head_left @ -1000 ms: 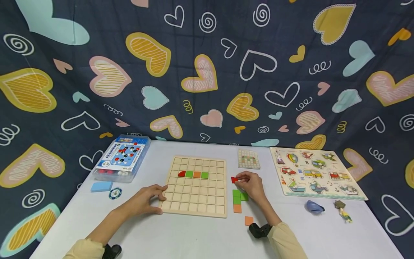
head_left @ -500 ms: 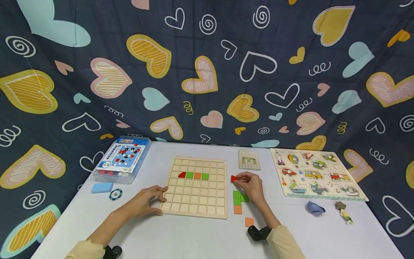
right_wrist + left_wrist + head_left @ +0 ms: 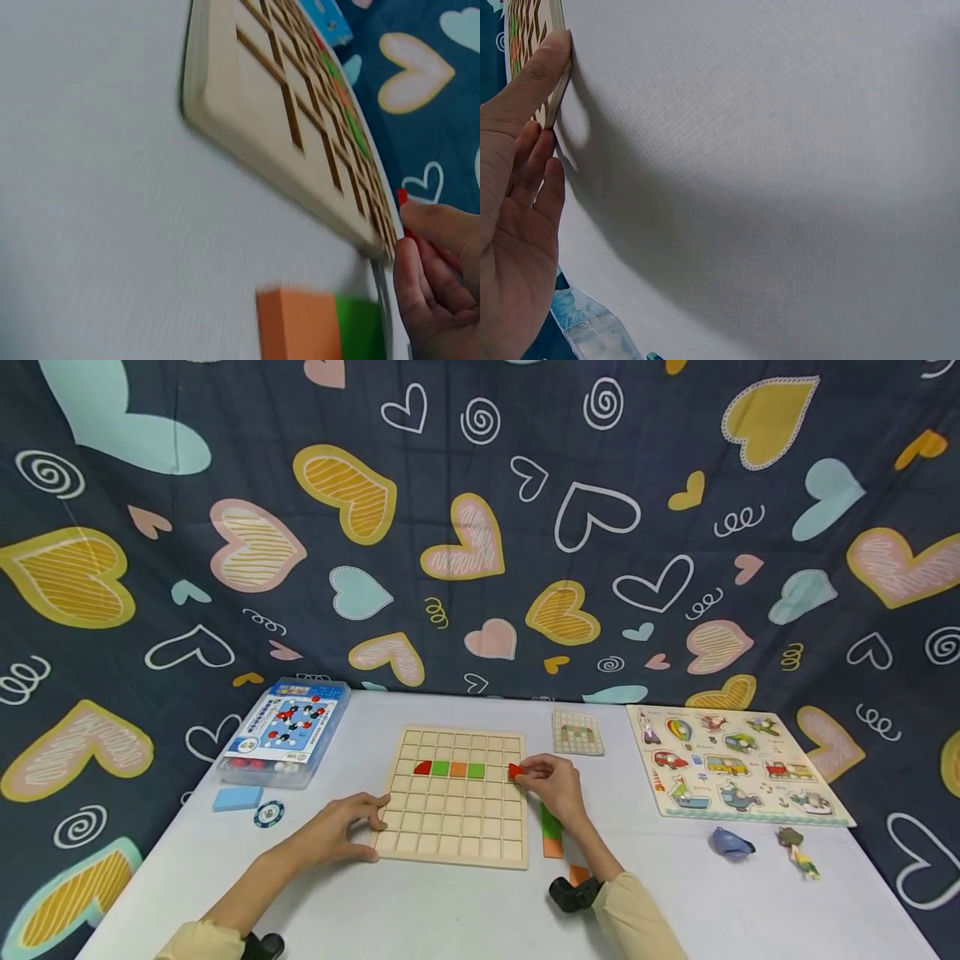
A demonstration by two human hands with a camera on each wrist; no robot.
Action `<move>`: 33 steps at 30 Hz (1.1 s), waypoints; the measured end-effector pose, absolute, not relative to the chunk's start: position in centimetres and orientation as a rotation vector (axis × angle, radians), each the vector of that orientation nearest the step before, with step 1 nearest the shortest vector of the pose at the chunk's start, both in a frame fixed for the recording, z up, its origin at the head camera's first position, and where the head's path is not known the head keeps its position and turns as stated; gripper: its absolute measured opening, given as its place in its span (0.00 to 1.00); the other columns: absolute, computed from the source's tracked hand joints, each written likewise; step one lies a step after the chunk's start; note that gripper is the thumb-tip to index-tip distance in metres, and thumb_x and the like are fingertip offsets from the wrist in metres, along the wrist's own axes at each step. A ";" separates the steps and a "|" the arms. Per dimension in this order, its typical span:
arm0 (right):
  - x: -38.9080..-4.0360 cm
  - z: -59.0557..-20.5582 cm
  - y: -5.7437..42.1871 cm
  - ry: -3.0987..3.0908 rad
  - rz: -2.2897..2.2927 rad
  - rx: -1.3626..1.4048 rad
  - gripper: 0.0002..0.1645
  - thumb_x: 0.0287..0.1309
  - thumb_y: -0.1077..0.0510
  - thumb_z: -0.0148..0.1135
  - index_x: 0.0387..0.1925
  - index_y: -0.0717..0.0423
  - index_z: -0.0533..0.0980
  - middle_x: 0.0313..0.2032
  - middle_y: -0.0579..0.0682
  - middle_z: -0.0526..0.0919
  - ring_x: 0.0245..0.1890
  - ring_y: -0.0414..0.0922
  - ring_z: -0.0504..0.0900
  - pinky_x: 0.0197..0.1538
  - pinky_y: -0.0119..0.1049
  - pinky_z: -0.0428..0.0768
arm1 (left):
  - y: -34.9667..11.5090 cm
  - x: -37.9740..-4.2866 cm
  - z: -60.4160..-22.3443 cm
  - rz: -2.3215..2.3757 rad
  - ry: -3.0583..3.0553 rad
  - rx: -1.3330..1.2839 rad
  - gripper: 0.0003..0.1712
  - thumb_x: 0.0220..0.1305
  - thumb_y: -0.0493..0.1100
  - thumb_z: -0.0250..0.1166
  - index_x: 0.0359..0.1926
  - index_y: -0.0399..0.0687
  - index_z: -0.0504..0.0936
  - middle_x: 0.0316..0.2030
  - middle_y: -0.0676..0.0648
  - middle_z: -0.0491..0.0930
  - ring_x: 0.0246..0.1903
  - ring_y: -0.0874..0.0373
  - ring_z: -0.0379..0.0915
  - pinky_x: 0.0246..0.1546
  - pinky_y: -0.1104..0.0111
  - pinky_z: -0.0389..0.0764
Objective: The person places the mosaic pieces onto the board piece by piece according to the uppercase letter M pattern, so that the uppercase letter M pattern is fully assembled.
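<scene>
A wooden grid board [image 3: 450, 827] lies on the table. A red quarter-round tile [image 3: 422, 767], two green square tiles [image 3: 440, 768] and an orange square tile [image 3: 457, 769] sit in one row of it. My left hand [image 3: 341, 828] holds the board's near left corner, thumb and fingers around the edges; in the left wrist view the thumb [image 3: 544, 64] lies at the rim. Over the board's right edge, my right hand [image 3: 552, 785] pinches another red tile [image 3: 514, 772] between thumb and fingertips. The fingers partly cover that tile.
Right of the board lie loose green [image 3: 551, 823] and orange tiles [image 3: 552, 847], partly behind the right forearm. A small pattern card [image 3: 577, 732] and a picture puzzle board [image 3: 738, 764] lie farther back. A plastic box [image 3: 285, 731], blue block [image 3: 237, 799] and round chip [image 3: 269, 814] are at left.
My right hand has moved left with the red tile, from the table beside the board to above its right edge. My left hand has stayed at the board's corner.
</scene>
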State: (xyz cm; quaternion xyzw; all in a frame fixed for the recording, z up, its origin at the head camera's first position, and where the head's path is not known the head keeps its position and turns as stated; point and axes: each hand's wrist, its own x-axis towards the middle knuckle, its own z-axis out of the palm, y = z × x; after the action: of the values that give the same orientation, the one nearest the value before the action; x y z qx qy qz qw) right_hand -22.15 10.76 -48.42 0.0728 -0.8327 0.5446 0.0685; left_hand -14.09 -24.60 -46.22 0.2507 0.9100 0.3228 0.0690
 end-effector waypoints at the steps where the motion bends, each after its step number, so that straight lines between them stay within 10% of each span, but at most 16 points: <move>1: -22.2 -48.4 10.5 -2.511 1.651 0.221 0.10 0.43 0.69 0.74 0.31 0.62 0.83 0.27 0.53 0.86 0.27 0.42 0.84 0.31 0.28 0.82 | -24.6 -14.1 -46.2 0.973 2.739 0.755 0.15 0.44 0.47 0.77 0.33 0.54 0.81 0.60 0.37 0.73 0.56 0.40 0.71 0.57 0.46 0.70; 33: -22.4 -47.8 8.1 -2.509 1.760 0.329 0.13 0.45 0.73 0.70 0.36 0.67 0.81 0.32 0.58 0.86 0.34 0.51 0.86 0.39 0.35 0.84 | -24.6 -14.1 -46.3 0.994 2.723 0.755 0.15 0.44 0.46 0.77 0.33 0.53 0.80 0.60 0.37 0.73 0.58 0.39 0.69 0.58 0.46 0.69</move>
State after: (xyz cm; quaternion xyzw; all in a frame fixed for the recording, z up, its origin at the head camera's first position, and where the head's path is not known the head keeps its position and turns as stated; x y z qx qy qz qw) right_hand -22.44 8.15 -47.81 0.1066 -0.8137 0.5707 0.0296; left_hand -14.09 -24.65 -46.27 0.2515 0.9066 0.3311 0.0728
